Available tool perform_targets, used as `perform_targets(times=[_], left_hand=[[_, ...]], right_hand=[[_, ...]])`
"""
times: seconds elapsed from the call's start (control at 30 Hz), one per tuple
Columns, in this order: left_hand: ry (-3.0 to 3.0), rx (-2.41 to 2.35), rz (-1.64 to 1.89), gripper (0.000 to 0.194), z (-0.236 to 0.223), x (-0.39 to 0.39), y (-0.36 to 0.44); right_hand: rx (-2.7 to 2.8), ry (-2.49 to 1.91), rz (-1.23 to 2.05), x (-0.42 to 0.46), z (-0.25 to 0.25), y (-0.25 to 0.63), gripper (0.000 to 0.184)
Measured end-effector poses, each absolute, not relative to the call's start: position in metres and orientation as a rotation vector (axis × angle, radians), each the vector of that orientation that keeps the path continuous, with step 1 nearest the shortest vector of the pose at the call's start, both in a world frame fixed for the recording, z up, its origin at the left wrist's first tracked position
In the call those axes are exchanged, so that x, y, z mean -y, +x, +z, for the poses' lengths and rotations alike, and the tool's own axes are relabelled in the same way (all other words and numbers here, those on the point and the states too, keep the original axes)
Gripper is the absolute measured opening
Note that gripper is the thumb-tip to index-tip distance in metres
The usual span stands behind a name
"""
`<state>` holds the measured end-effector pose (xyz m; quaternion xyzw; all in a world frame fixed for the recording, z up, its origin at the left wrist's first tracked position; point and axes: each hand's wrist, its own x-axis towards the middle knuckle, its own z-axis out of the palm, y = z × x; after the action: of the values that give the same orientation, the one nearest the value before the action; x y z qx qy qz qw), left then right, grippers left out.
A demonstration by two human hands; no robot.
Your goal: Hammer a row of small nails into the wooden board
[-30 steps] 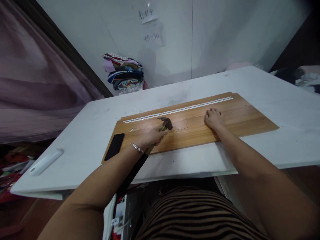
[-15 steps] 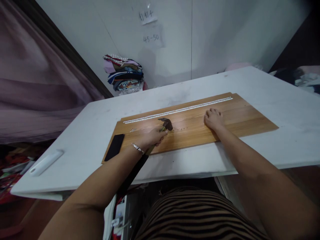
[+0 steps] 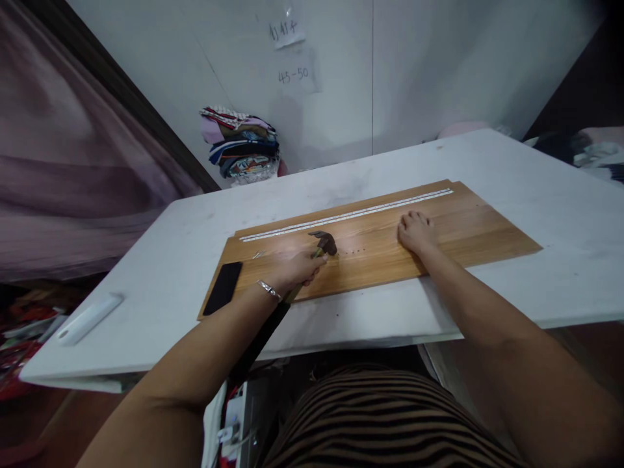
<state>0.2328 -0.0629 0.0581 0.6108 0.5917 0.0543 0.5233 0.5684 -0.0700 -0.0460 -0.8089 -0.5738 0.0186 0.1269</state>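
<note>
My left hand [image 3: 297,268] is wrapped round the handle of a hammer [image 3: 324,242], whose dark head rests on a long wooden board [image 3: 468,231] lying on the white table [image 3: 160,273]. Just right of the hammer head a short row of small nails [image 3: 351,250] is set in the board. My right hand [image 3: 415,233] lies flat on the board further right, fingers stretched out, holding nothing. A white strip [image 3: 351,213] runs along the board's far edge.
A black phone [image 3: 223,286] lies on the board's left end, with two loose nails [image 3: 258,255] beside it. A white plastic piece [image 3: 88,317] rests near the table's left edge. Folded cloths [image 3: 241,146] are stacked against the wall.
The hammer and both hands stay almost where they were; only a slight shift of the view.
</note>
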Motion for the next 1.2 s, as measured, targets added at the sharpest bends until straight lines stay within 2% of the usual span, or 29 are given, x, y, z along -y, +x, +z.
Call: perform_targets(times=[0.33, 0.6, 0.97, 1.2], left_hand=[[1.423, -1.382, 0.175, 0.013, 0.059, 0.059, 0.229], [1.475, -1.418, 0.137, 0.027, 0.047, 0.057, 0.227], [1.41, -1.375, 0.173, 0.011, 0.061, 0.061, 0.229], [1.438, -1.431, 0.135, 0.028, 0.054, 0.061, 0.23]], right_hand=[[1.65, -2.335, 0.039, 0.07, -0.048, 0.569, 0.045], [1.669, -2.355, 0.049, 0.071, -0.044, 0.568, 0.047], [1.659, -2.346, 0.06, 0.07, -0.047, 0.569, 0.047], [1.658, -2.35, 0.06, 0.071, -0.045, 0.568, 0.047]])
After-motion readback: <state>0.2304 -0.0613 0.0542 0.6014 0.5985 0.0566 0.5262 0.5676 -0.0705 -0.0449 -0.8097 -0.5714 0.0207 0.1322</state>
